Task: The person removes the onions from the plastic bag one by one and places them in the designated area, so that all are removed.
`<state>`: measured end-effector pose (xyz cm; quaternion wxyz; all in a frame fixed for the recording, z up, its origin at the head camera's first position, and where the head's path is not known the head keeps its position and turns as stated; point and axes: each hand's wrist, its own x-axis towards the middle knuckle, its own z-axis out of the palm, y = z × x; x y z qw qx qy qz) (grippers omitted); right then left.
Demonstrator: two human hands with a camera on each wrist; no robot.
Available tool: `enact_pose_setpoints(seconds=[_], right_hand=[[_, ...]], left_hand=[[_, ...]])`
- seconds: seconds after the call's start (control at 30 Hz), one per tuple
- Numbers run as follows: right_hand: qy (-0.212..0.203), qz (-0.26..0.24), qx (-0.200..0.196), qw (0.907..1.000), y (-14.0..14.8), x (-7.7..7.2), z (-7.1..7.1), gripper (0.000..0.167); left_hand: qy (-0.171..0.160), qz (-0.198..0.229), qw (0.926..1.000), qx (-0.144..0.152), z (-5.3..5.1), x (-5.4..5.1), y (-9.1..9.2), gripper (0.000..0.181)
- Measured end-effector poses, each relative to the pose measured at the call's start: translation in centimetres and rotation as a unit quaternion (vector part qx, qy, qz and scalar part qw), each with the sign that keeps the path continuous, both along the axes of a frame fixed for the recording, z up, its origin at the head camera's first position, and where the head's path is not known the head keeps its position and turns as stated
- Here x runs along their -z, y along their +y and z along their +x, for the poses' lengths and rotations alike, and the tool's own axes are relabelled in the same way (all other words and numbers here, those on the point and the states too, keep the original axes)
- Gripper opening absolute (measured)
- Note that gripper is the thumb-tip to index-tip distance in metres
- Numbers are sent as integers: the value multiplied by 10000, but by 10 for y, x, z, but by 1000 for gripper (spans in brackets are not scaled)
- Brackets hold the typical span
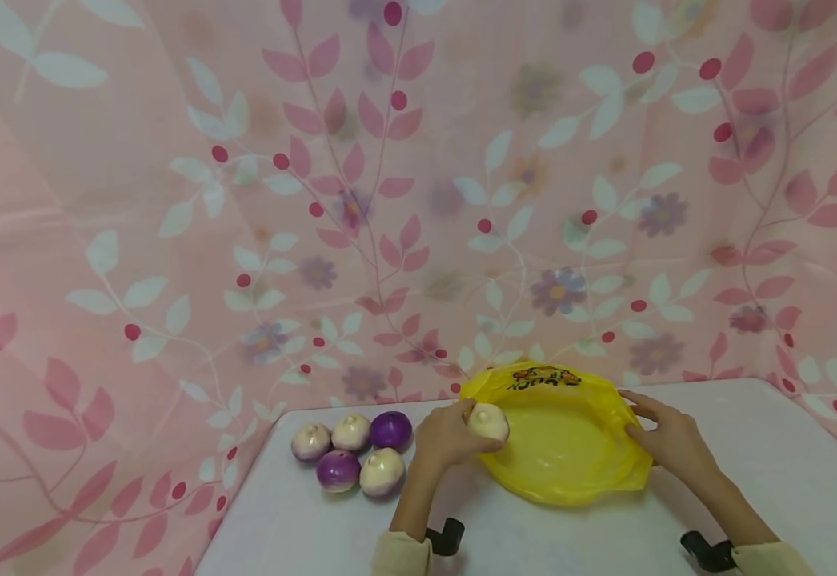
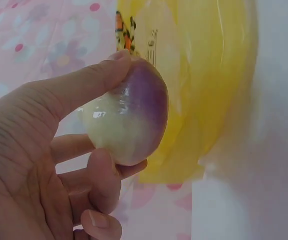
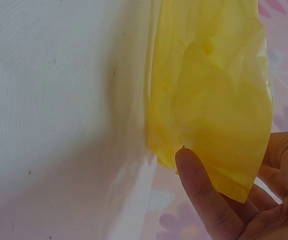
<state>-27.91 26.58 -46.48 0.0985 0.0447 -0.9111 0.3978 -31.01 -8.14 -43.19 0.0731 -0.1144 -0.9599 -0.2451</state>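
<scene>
In the head view my left hand (image 1: 444,438) grips a turnip (image 1: 489,424) at the left rim of a yellow plastic bag (image 1: 566,452). The left wrist view shows that turnip (image 2: 128,115) as half purple, half cream and shiny, held between thumb and fingers. The bag's mouth faces me, spread wide, with dark printing on its upper edge. At its right side my right hand (image 1: 670,436) pinches the bag's edge. Seen from the right wrist, the thumb (image 3: 199,185) lies on the near side of the yellow film (image 3: 219,110), and the other fingers are behind it.
Left of my left hand, several turnips sit close together on the white table, among them a deep purple one (image 1: 391,431) and a mostly cream one (image 1: 382,472). A pink floral cloth (image 1: 390,240) hangs behind the table's back edge.
</scene>
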Motion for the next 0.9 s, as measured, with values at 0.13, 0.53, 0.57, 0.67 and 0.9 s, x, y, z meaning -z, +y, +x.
enact_pose_setpoints(seconds=[0.13,0.53,0.57,0.67,0.9], right_hand=[[37,17,-13,10000,-1,1,0,60],[-15,81,-26,10000,-2,0,-2,60],[-25,91,-24,10000,-2,0,-2,60],[-25,113,-23,9999,-3,1,-2,60],[45,121,-5,9999,-4,2,-1,58]], left_hand=[[148,54,9999,-37,3,-1,-21,73],[300,206,9990,-276,6,-13,-73,74],[313,216,9989,-285,6,-14,-77,73],[336,184,9986,-353,5,-19,-91,74],[382,298,9965,-677,9,-26,-125,69]])
